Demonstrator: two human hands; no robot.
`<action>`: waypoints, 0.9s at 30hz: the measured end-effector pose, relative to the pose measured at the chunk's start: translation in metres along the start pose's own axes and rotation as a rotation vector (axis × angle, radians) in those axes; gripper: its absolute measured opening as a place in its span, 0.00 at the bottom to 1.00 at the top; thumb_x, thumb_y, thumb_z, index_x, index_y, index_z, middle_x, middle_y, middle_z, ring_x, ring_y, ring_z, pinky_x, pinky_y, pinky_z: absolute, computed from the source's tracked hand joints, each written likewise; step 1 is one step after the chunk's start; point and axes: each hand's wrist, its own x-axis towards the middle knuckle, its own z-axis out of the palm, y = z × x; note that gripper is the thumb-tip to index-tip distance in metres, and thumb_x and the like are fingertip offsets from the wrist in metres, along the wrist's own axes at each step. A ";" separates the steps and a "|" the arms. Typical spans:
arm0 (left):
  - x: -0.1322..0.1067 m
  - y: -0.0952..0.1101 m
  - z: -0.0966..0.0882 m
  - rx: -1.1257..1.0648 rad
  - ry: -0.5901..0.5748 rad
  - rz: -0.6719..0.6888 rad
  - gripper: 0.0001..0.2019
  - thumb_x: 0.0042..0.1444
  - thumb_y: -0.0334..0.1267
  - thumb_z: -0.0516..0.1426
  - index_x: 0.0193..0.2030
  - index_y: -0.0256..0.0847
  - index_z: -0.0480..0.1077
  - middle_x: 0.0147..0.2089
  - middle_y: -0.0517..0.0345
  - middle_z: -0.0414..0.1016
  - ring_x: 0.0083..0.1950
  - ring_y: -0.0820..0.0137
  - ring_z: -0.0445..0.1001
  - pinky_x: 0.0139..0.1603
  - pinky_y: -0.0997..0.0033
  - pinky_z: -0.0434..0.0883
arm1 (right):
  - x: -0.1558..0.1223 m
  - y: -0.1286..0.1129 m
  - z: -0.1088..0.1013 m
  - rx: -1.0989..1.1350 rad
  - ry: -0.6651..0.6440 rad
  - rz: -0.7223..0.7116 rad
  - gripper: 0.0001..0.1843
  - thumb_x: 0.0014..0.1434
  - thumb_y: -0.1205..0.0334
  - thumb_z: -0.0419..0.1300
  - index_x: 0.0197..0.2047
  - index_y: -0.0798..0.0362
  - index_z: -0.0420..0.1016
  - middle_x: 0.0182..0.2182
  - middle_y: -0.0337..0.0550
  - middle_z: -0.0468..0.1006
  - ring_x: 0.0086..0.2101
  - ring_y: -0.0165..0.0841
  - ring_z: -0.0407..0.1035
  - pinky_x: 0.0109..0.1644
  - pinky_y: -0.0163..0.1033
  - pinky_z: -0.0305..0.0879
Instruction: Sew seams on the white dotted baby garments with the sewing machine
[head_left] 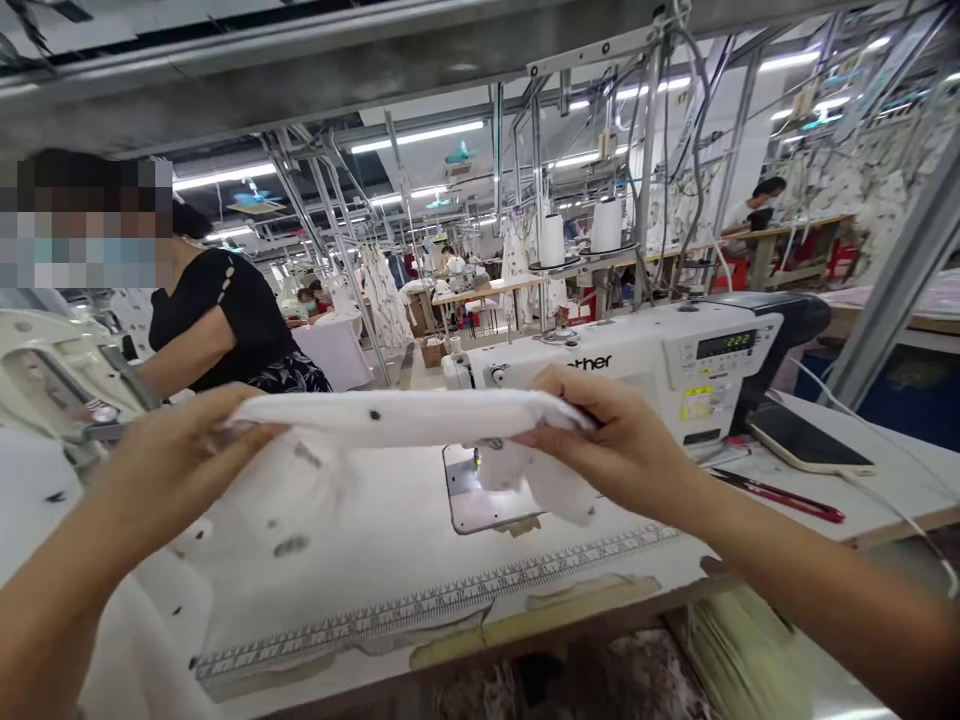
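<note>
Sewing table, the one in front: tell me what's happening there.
A person holds a dark-spotted white fabric piece stretched between the left hand and the right hand, pinched at both ends above the sewing table. Behind it stands a white sewing machine with its needle area lit. Red-handled thread snips and a smartphone lie to the right. At left, a co-worker in a black top stretches out an arm.

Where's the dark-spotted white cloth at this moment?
In the head view, the white cloth spans the middle, held from left hand to right hand, partly in front of the sewing machine.
</note>
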 end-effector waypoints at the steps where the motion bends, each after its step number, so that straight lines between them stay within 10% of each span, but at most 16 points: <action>1: -0.002 -0.001 0.001 0.069 0.102 0.077 0.15 0.59 0.51 0.56 0.41 0.42 0.75 0.36 0.60 0.78 0.36 0.67 0.75 0.38 0.73 0.70 | -0.001 0.000 0.007 -0.012 0.057 -0.093 0.06 0.62 0.63 0.62 0.34 0.53 0.71 0.29 0.38 0.71 0.30 0.29 0.65 0.33 0.33 0.59; 4: -0.031 -0.008 0.023 0.166 0.211 0.299 0.10 0.61 0.41 0.53 0.43 0.43 0.74 0.42 0.54 0.77 0.45 0.61 0.74 0.51 0.62 0.68 | -0.022 0.014 0.033 0.038 -0.004 -0.256 0.05 0.61 0.70 0.60 0.41 0.53 0.73 0.38 0.44 0.76 0.39 0.33 0.70 0.42 0.35 0.66; 9: -0.132 -0.051 0.086 0.020 -0.341 0.387 0.18 0.53 0.27 0.52 0.42 0.51 0.76 0.43 0.60 0.80 0.43 0.67 0.78 0.46 0.73 0.74 | -0.081 0.054 0.056 0.070 -0.821 -0.111 0.08 0.63 0.65 0.60 0.44 0.52 0.79 0.44 0.48 0.78 0.50 0.37 0.70 0.57 0.41 0.65; 13: -0.186 -0.076 0.098 -0.188 -0.546 0.058 0.14 0.61 0.36 0.52 0.48 0.53 0.77 0.52 0.58 0.79 0.51 0.67 0.78 0.52 0.75 0.75 | -0.092 0.066 0.046 0.105 -0.785 0.102 0.13 0.66 0.60 0.58 0.50 0.53 0.78 0.47 0.50 0.78 0.51 0.37 0.70 0.57 0.40 0.65; 17: -0.171 -0.071 0.104 -0.242 -0.548 -0.104 0.14 0.64 0.45 0.51 0.51 0.54 0.76 0.58 0.60 0.75 0.59 0.65 0.74 0.60 0.68 0.71 | -0.078 0.070 0.045 -0.039 -0.702 0.199 0.17 0.68 0.56 0.55 0.57 0.50 0.74 0.50 0.51 0.76 0.50 0.39 0.70 0.55 0.43 0.65; 23: -0.160 -0.060 0.153 -0.007 -0.552 -0.187 0.24 0.64 0.48 0.47 0.59 0.41 0.72 0.64 0.47 0.70 0.64 0.56 0.69 0.63 0.50 0.69 | -0.068 0.077 0.073 -0.161 -0.847 0.089 0.25 0.63 0.45 0.60 0.59 0.49 0.71 0.54 0.51 0.73 0.51 0.42 0.68 0.56 0.46 0.65; 27: -0.186 -0.064 0.150 0.194 -0.551 -0.268 0.23 0.63 0.45 0.45 0.56 0.39 0.73 0.60 0.42 0.73 0.60 0.52 0.71 0.57 0.49 0.71 | -0.055 0.097 0.096 -0.250 -0.885 -0.051 0.23 0.66 0.50 0.58 0.61 0.50 0.69 0.58 0.50 0.71 0.57 0.42 0.65 0.60 0.48 0.62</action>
